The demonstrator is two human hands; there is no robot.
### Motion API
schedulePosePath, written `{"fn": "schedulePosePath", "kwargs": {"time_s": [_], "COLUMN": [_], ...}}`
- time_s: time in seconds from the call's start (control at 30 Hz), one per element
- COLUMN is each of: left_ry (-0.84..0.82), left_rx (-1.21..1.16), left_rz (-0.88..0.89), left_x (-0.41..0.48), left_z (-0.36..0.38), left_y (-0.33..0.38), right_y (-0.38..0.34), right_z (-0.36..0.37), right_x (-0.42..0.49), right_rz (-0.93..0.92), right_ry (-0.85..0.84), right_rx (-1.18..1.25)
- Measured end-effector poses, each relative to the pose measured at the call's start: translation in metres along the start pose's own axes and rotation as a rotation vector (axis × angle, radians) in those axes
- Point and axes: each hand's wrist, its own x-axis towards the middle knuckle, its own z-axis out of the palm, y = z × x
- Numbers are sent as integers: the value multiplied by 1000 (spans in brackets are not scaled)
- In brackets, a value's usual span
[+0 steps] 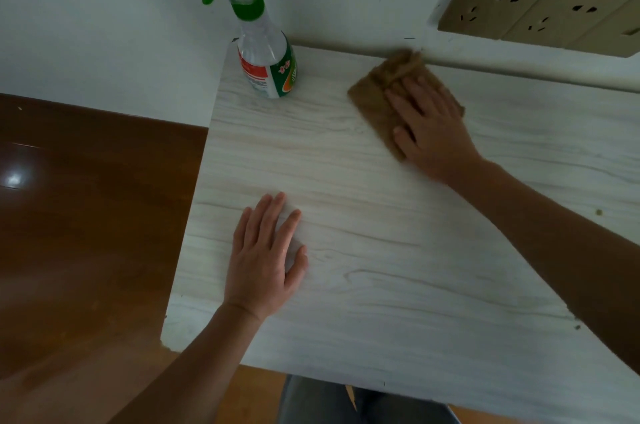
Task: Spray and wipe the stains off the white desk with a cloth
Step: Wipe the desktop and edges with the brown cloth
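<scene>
The white wood-grain desk (pixel 381 285) fills the middle of the head view. My right hand (pixel 429 126) lies flat with straight fingers on a brown cloth (pixel 374 94) and presses it to the desk near the back edge. Flat on the bare desk toward the front left rests my left hand (pixel 265 257), fingers straight, holding nothing. A clear spray bottle (pixel 268 53) with a green trigger head stands upright at the desk's back left corner, apart from both hands. A small dark speck (pixel 599 212) shows on the desk at the right.
A white wall runs behind the desk, with a row of tan power sockets (pixel 533 8) at the upper right. Brown wooden floor (pixel 86 216) lies beyond the desk's left edge. My legs in grey trousers (pixel 346 403) show below the front edge.
</scene>
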Motion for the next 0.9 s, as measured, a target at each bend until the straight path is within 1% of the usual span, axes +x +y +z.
{"fn": "schedulePosePath", "kwargs": {"time_s": [0.13, 0.2, 0.33, 0.47, 0.57, 0.63, 0.73, 0.8, 0.9], "left_ry": [14, 24, 24, 25, 22, 27, 35, 38, 59], "left_rx": [-9, -8, 9, 19, 13, 4, 0, -7, -11], "left_rz": [1, 7, 10, 8, 5, 1, 8, 9, 9], "left_x": [0, 0, 1, 1, 1, 1, 1, 1, 0], "left_z": [0, -1, -3, -6, -9, -10, -10, -10, -9], "left_y": [0, 0, 0, 3, 5, 5, 6, 5, 6], "right_y": [-30, -54, -86, -102, -92, -77, -53, -42, -42], "right_z": [6, 12, 23, 38, 40, 36, 25, 19, 16], "right_x": [35, 35, -13, -96, -160, -189, -207, -199, -156], "right_rz": [248, 264, 98, -85, -134, -83, 67, 179, 379], "right_ry": [30, 37, 54, 9, -37, -59, -51, -19, 56], "right_rx": [42, 57, 76, 56, 16, 9, 30, 48, 81]}}
